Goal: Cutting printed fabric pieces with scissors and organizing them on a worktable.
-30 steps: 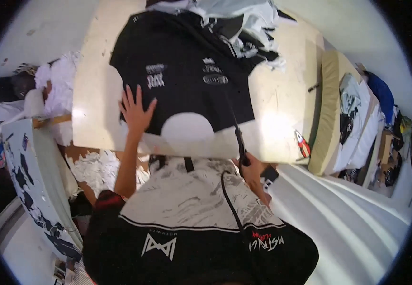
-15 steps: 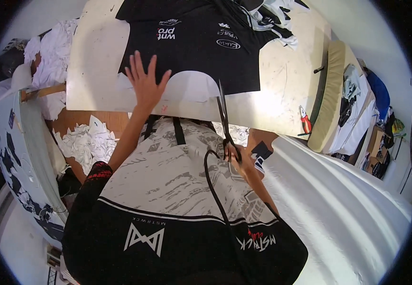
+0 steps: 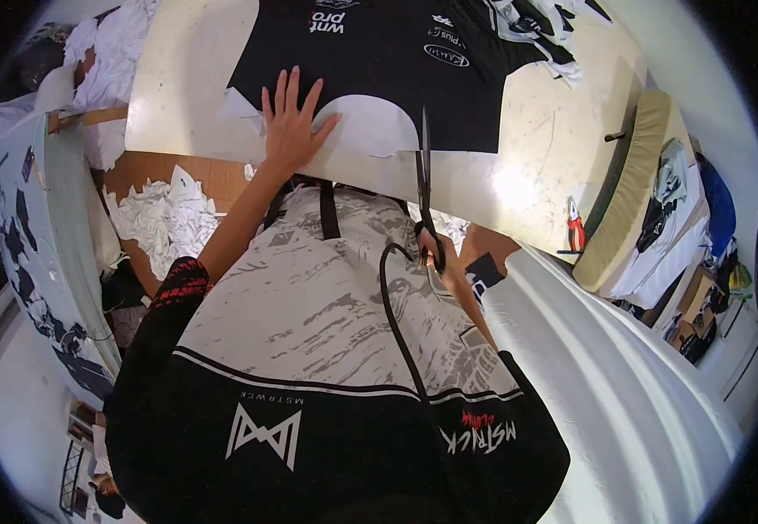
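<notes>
Reaching further over the black fabric (image 3: 379,70) than before, scissors (image 3: 425,166) in curled right fingers (image 3: 428,239), left fingers (image 3: 293,93) spread.

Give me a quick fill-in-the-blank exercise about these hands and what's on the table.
The right hand grips a pair of ____.
The printed fabric panel on the table is mostly ____.
The left hand lies palm ____ on the fabric panel.
The red-handled tool lies to the ____ of both hands.
Missing words: scissors; black; down; right.

White lettering (image 3: 326,22) on black fabric (image 3: 370,65), emblem (image 3: 263,436) on shirt (image 3: 353,445)
</notes>
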`<act>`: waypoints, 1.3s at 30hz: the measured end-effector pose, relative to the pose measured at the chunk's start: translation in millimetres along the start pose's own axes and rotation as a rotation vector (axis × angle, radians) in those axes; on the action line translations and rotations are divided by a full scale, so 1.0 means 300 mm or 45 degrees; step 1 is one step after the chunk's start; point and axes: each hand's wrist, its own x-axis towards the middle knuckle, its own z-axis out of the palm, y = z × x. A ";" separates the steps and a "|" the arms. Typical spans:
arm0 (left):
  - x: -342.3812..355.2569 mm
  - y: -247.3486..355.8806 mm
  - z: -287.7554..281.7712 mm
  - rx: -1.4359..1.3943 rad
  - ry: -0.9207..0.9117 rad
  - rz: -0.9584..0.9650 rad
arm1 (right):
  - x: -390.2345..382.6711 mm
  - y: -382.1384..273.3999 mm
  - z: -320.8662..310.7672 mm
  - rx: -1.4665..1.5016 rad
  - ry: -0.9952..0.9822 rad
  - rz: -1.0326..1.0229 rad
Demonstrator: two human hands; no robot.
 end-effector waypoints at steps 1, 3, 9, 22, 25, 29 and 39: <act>-0.001 -0.003 0.002 -0.001 0.012 0.004 | 0.000 -0.015 0.009 -0.056 0.010 -0.007; -0.001 -0.003 0.005 -0.005 0.012 0.010 | 0.007 -0.018 0.012 -0.007 0.030 0.023; 0.002 0.014 0.017 0.010 -0.019 0.023 | 0.053 0.089 -0.002 0.091 0.045 0.022; -0.003 0.009 0.042 0.002 0.003 0.046 | 0.054 0.064 0.016 0.146 0.122 0.039; -0.010 -0.016 0.040 -0.001 0.032 0.023 | 0.021 0.028 0.014 0.143 0.113 0.044; -0.009 -0.043 0.021 -0.006 0.062 0.005 | 0.025 0.057 -0.048 -0.055 0.086 0.080; -0.061 -0.015 -0.053 0.034 0.282 -0.343 | 0.033 -0.209 -0.073 -0.523 0.010 0.310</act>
